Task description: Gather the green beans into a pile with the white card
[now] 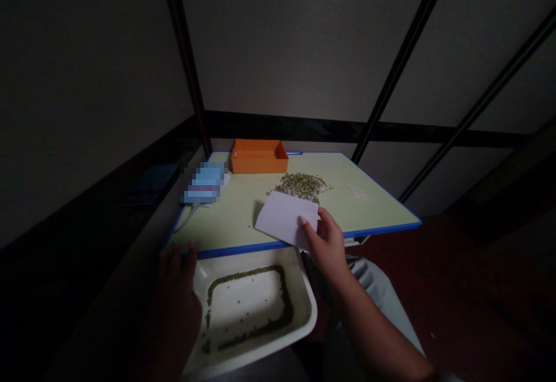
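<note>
My right hand (326,244) pinches a white card (283,218) by its near corner, holding it tilted over the front part of the pale green table (373,205). Just beyond the card lies a heap of small green beans (303,185). My left hand (176,295) grips the left rim of a white tray (304,289) held below the table's front edge. Green beans (249,312) lie in a ring around the tray's flat bottom.
An orange box (259,156) stands at the back of the table. A blue blurred object (205,182) with a cable lies at the left edge. Dark walls and metal bars surround the table. My lap is under the tray.
</note>
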Motion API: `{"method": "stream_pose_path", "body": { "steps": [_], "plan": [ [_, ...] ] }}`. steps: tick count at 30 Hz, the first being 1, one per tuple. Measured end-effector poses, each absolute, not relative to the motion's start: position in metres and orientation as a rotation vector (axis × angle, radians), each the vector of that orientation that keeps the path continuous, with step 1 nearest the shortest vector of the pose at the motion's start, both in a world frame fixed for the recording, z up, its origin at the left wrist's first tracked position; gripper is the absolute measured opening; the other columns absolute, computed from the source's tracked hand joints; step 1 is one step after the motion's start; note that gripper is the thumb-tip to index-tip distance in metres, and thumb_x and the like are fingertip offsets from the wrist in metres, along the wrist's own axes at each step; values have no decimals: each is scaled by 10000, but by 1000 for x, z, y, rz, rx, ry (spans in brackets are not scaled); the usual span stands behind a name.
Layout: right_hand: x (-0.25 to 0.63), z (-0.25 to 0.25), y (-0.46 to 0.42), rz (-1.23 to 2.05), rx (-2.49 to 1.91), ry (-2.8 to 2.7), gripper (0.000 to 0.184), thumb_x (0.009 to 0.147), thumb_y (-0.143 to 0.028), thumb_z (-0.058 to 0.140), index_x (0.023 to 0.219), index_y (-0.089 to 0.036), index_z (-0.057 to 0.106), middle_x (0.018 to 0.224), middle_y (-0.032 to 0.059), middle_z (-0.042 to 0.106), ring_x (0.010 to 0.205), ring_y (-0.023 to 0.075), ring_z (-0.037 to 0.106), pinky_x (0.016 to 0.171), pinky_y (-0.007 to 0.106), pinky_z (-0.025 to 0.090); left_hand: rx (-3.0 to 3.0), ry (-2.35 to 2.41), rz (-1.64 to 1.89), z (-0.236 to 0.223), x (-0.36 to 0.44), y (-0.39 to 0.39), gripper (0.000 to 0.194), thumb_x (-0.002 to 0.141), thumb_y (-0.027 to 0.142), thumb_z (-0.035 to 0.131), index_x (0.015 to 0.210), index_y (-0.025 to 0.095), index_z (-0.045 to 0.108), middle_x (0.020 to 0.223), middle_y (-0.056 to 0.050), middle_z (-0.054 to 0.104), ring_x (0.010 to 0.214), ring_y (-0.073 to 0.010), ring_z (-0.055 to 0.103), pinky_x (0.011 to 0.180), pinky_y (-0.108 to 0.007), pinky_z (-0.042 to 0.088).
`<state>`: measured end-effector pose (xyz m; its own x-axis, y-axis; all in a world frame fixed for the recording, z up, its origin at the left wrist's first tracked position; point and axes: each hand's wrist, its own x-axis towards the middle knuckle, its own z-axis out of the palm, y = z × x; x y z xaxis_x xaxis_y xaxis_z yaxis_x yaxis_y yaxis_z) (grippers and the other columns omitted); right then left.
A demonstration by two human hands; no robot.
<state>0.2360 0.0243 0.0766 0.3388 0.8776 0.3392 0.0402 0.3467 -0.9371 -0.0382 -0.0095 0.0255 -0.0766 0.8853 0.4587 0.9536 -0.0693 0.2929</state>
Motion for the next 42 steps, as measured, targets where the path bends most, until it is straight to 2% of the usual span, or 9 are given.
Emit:
{"method": "stream_pose_path", "body": {
  "steps": [5, 10, 14, 24, 35, 42],
  "plan": [
    [231, 71, 22, 649, -1154, -1167, 280, 845, -394, 631, 1058, -215, 603, 910, 49, 740, 755, 188, 684, 647, 277, 534, -2068, -2075, -847, 24, -38, -8, 606, 829, 116, 312, 1420, 140, 443, 1541, -178, 399, 1496, -336, 274, 1206, -531, 315],
    [238, 68, 31, 570, -1222, -1148, 289, 840, -398, 627, 1049, -199, 612, 960, 78, 753, 822, 212, 701, 724, 310, 544, -2045, -2097, -854, 27, -36, -9, 611, 819, 99, 316, 1412, 141, 458, 1532, -174, 418, 1498, -331, 271, 1202, -531, 322],
    [236, 67, 38, 572, -1261, -1138, 326, 824, -414, 633, 1063, -192, 615, 940, 83, 759, 791, 225, 703, 703, 322, 544, -2055, -2073, -821, 30, -36, -11, 615, 822, 94, 321, 1422, 143, 448, 1514, -172, 443, 1499, -326, 269, 1204, -524, 321],
    [223, 74, 45, 708, -1138, -1247, 264, 816, -366, 640, 1026, -206, 624, 944, 66, 762, 795, 214, 695, 667, 294, 532, -2063, -2057, -832, 30, -35, -13, 600, 847, 118, 306, 1433, 142, 433, 1497, -162, 459, 1498, -309, 277, 1209, -493, 320],
    [234, 79, 56, 932, -1032, -1347, 282, 763, -413, 690, 963, -219, 650, 818, 16, 741, 685, 180, 660, 568, 257, 510, -2076, -2047, -849, 31, -33, -14, 568, 880, 140, 276, 1423, 106, 439, 1526, -196, 409, 1503, -324, 258, 1209, -502, 317],
    [240, 89, 50, 966, -973, -1178, 370, 690, -456, 738, 959, -220, 642, 835, 26, 758, 721, 202, 691, 651, 315, 565, -2067, -2087, -831, 31, -34, -12, 561, 878, 140, 269, 1401, 109, 471, 1521, -190, 419, 1496, -331, 274, 1211, -507, 313]
  ]
}}
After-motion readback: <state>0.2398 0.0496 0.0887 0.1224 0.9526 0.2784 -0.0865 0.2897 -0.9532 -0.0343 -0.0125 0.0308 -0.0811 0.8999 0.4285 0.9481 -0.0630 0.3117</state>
